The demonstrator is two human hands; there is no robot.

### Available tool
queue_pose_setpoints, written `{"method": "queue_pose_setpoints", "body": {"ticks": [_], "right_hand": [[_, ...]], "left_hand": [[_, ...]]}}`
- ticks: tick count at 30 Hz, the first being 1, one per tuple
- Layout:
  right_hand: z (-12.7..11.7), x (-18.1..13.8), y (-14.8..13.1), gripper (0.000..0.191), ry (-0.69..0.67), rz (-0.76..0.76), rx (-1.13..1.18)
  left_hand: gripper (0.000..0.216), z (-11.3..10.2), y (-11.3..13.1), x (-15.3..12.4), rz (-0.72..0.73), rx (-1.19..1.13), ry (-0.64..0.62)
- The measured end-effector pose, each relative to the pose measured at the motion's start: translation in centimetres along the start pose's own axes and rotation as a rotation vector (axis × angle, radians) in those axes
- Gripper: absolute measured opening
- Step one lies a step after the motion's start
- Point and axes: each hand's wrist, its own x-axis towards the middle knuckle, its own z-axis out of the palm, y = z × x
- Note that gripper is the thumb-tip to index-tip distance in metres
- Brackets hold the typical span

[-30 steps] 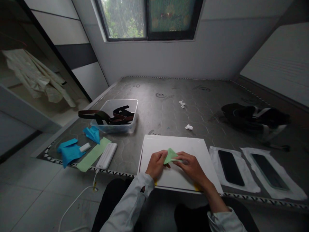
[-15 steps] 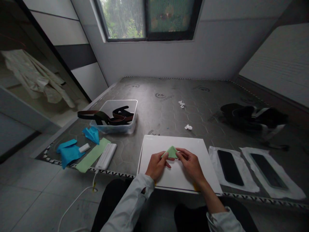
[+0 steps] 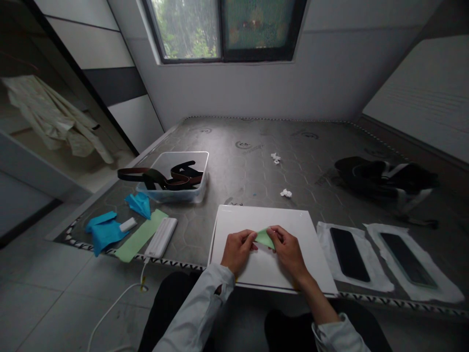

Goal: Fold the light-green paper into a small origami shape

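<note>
Fingers (image 3: pixel 251 236) of left hand (image 3: pixel 238 249) and right hand (image 3: pixel 289 250) pinch green paper (image 3: pixel 264 238).

— What do we have before us?
— The board (image 3: pixel 293 220), on the near edge of the bed (image 3: pixel 256 146). Over it is the paper (image 3: pixel 264 238), between our left hand (image 3: pixel 237 249) and right hand (image 3: pixel 289 250).
— And to our left?
— The power strip (image 3: pixel 161 237), with the tub (image 3: pixel 176 195) behind it and belts (image 3: pixel 172 178) in the tub.
— To our right?
— A phone (image 3: pixel 349 254), a second phone (image 3: pixel 405 259) right of that, and the bag (image 3: pixel 388 178) behind both.
</note>
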Motion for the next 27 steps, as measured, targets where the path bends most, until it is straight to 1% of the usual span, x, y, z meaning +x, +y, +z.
{"method": "queue_pose_setpoints", "body": {"ticks": [2,5,9,11,14,16,18,20,22,23,27], "right_hand": [[0.0,0.0,0.1,0.044,-0.042,0.025,0.027],[0.0,0.1,0.3,0.041,-0.091,0.016,0.042],[0.3,0.1,0.5,0.038,-0.072,0.017,0.061],[0.5,0.1,0.6,0.039,-0.065,0.029,0.104],[0.9,-0.2,0.6,0.042,-0.075,0.023,0.137],[1.1,-0.4,0.5,0.046,-0.041,-0.016,0.103],[1.2,-0.6,0.3,0.046,0.025,-0.085,0.032],[1.2,-0.7,0.3,0.038,0.061,-0.165,-0.054],[1.2,-0.7,0.5,0.032,0.033,-0.223,-0.119],[1.2,-0.7,0.6,0.032,0.003,-0.239,-0.133],[1.2,-0.7,0.9,0.047,-0.125,-0.254,-0.111]], "left_hand": [[0.036,0.1,-0.3,0.1,-0.008,-0.032,0.008],[0.034,0.3,-0.6,0.3,-0.058,-0.122,0.032],[0.035,0.3,-0.3,0.4,-0.111,-0.248,0.067],[0.035,0.3,0.0,0.4,-0.090,-0.291,0.043],[0.027,0.3,0.0,0.3,-0.044,-0.278,-0.017],[0.025,0.3,-0.1,0.2,-0.033,-0.252,-0.035],[0.025,0.3,-0.1,0.2,-0.035,-0.234,-0.027],[0.026,0.3,-0.1,0.2,-0.031,-0.219,-0.016],[0.026,0.4,-0.1,0.2,-0.021,-0.225,-0.006],[0.025,0.4,-0.2,0.2,-0.014,-0.229,-0.001],[0.026,0.3,-0.5,0.3,-0.012,-0.250,0.037]]}}
